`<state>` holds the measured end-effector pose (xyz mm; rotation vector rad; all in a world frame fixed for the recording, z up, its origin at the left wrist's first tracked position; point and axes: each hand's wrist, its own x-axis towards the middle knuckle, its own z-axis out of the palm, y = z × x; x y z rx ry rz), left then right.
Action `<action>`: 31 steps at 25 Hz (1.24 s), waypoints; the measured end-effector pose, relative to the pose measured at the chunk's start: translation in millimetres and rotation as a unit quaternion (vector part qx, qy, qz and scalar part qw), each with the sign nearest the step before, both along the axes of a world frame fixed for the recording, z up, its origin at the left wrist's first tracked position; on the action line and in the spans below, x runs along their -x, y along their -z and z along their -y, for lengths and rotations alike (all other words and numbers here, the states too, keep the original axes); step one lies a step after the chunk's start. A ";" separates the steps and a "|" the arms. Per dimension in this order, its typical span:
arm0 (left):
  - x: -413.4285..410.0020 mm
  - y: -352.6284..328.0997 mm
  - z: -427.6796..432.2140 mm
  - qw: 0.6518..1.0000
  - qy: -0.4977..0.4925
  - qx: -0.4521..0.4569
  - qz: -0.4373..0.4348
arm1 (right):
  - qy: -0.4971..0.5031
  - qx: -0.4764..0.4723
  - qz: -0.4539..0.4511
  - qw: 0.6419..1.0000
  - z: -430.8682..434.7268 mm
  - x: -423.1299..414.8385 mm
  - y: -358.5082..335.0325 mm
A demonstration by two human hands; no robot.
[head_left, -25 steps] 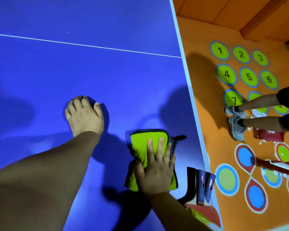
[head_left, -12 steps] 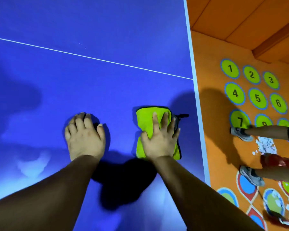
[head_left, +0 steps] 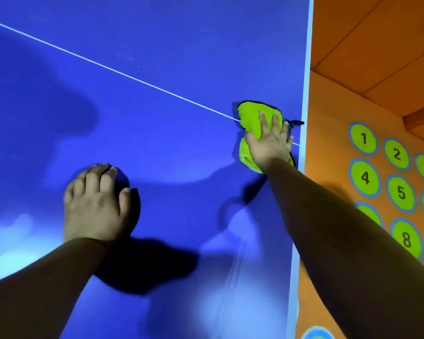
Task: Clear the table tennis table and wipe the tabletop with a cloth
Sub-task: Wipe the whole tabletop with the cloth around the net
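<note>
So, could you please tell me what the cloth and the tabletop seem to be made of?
The cloth looks like soft microfibre or terry: lime green, matt, fuzzy, dark-edged, bunched under the right hand. The tabletop looks like hard painted board, possibly wood composite: smooth blue, slightly glossy with pale glare patches.

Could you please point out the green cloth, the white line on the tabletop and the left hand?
green cloth (head_left: 251,116): head view, on its uncovered upper lobe.
white line (head_left: 132,77): head view, on the middle of its visible run.
left hand (head_left: 93,206): head view, on the back of the hand.
</note>
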<state>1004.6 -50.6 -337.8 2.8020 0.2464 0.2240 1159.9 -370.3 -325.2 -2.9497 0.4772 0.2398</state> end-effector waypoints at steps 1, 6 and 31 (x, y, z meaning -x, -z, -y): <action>-0.2 1.3 0.3 1.000 0.004 -0.007 0.002 | -0.004 0.005 -0.001 1.000 4.0 1.3 1.5; 1.0 2.5 -1.5 1.000 0.006 -0.014 0.000 | 0.016 0.041 0.025 0.999 4.6 60.0 6.9; 63.2 -44.2 -80.7 0.942 0.260 0.182 -0.111 | 0.068 -0.018 -0.070 0.995 -300.5 393.2 -21.8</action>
